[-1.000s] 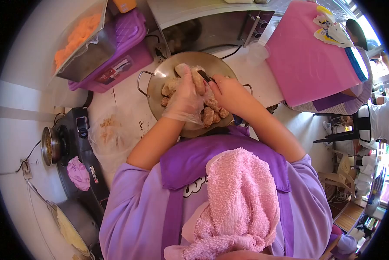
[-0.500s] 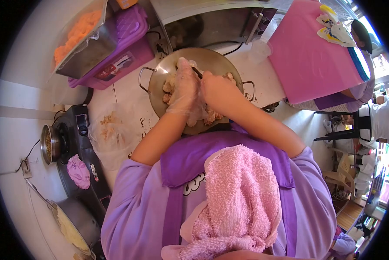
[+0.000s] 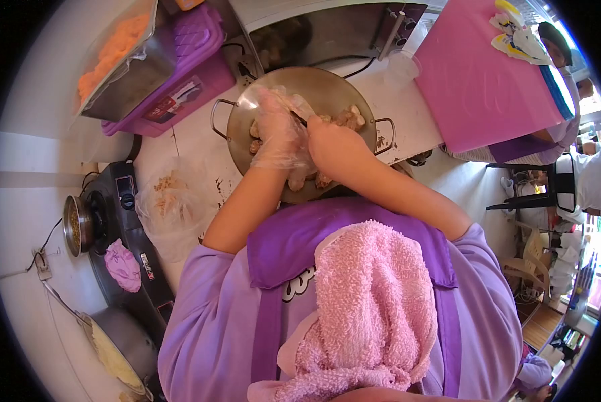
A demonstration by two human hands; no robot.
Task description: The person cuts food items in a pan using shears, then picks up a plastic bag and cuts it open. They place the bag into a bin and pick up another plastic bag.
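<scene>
My left hand [image 3: 277,130], in a clear plastic glove, is over the wok [image 3: 330,84], closed round what looks like a pale piece of meat [image 3: 295,104], partly hidden by the fingers and glove. Close beside it, my bare right hand [image 3: 337,142] grips a thin dark tool [image 3: 299,119]; its kind is mostly hidden between the hands. Browned chunks of meat [image 3: 349,118] lie in the wok around and beneath both hands.
A clear plastic bag [image 3: 173,208] with crumbs lies left of the wok. Further left is a black gas stove [image 3: 134,231] with a metal pot [image 3: 78,224]. A purple bin [image 3: 173,107], an oven [image 3: 327,40] and a pink box [image 3: 481,80] surround the worktop. Another person [image 3: 562,74] is at right.
My left hand has turned and shifted slightly left, its fingers curling more. My right hand has come a little lower, still gripping the dark tool, and more meat shows at the wok's right.
</scene>
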